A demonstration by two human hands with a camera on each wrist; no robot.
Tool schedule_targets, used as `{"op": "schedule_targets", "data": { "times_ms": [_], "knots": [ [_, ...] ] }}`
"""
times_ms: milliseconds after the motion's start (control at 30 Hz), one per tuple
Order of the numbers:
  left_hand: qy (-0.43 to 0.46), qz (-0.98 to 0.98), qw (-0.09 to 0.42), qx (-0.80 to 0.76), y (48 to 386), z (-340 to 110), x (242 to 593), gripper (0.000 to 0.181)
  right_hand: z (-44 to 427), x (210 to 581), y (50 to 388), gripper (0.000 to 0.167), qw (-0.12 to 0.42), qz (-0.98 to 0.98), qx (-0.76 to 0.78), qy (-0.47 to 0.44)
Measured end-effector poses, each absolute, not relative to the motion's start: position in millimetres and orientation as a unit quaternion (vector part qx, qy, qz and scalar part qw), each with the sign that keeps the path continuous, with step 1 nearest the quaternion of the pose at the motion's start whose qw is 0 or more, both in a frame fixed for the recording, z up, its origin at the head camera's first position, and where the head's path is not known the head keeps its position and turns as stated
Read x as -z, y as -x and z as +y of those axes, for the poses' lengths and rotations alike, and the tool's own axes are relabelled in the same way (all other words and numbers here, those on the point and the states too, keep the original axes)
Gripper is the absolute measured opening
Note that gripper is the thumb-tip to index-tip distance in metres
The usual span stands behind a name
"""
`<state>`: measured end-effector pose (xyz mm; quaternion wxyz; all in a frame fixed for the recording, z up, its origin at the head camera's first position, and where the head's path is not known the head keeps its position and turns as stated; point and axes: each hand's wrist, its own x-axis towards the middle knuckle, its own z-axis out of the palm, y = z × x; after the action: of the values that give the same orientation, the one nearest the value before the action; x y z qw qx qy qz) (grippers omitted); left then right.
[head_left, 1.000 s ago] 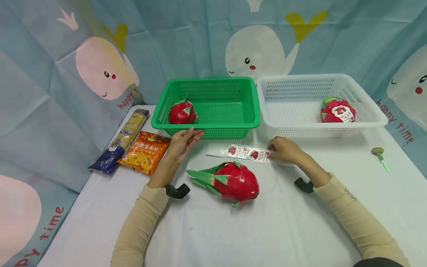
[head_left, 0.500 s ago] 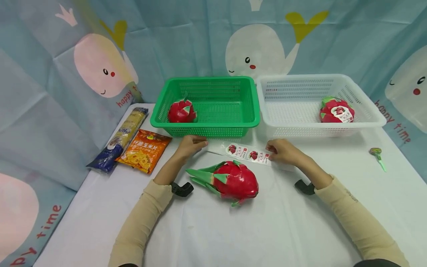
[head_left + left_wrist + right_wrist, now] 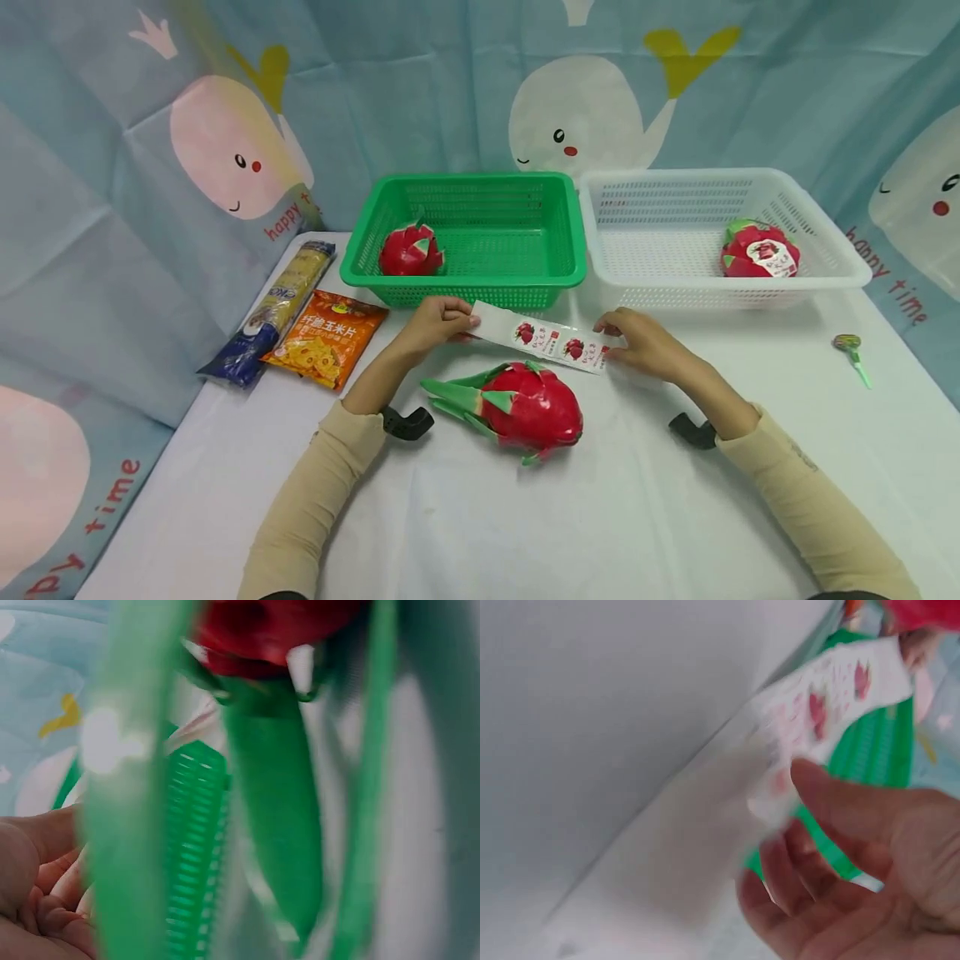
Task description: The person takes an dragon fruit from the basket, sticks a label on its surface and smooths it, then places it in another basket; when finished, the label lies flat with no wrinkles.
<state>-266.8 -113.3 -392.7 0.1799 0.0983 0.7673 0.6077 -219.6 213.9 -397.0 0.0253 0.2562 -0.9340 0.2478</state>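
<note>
In the head view, my left hand [image 3: 435,323] pinches the left end of a white sticker strip [image 3: 504,325], lifted off the table there. My right hand [image 3: 637,340] holds the strip's right end, the thumb on its printed face in the right wrist view. Two dragon fruit labels [image 3: 573,348] show on the strip. Nearer than the strip lies a large red dragon fruit [image 3: 536,408], its long green leaves pointing left. Those leaves [image 3: 274,795] blur across the left wrist view, where the left hand [image 3: 45,892] is partly cut off and its hold is hidden.
Behind the hands stand a green basket [image 3: 462,282] with one dragon fruit [image 3: 410,252] and a white basket [image 3: 720,287] with a labelled dragon fruit [image 3: 757,250]. An orange snack bag [image 3: 324,340] and a noodle pack [image 3: 273,312] lie left, a lollipop [image 3: 852,358] right.
My left hand has turned over, moved right and taken the strip's left end, which has come up off the table. My right hand has stayed at the strip's right end.
</note>
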Motion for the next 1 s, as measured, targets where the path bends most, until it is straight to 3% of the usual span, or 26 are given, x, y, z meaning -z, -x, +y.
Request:
{"op": "schedule_targets", "data": {
  "times_ms": [233,400,567,1000],
  "knots": [
    [-0.175,0.751,0.16,-0.616,255,-111,361,0.022,183,374,213,0.026,0.119,-0.867,-0.338,-0.347],
    [-0.203,0.725,0.153,-0.64,243,-104,341,0.022,164,358,216,0.03,0.082,-0.805,-0.421,-0.41],
    [-0.18,0.706,0.166,-0.664,238,-100,336,0.023,158,353,214,0.026,0.038,-0.776,-0.477,-0.41],
    [-0.084,0.662,0.22,-0.712,238,-92,349,0.022,154,361,218,0.026,0.121,-0.744,-0.494,-0.433]
  ]
}}
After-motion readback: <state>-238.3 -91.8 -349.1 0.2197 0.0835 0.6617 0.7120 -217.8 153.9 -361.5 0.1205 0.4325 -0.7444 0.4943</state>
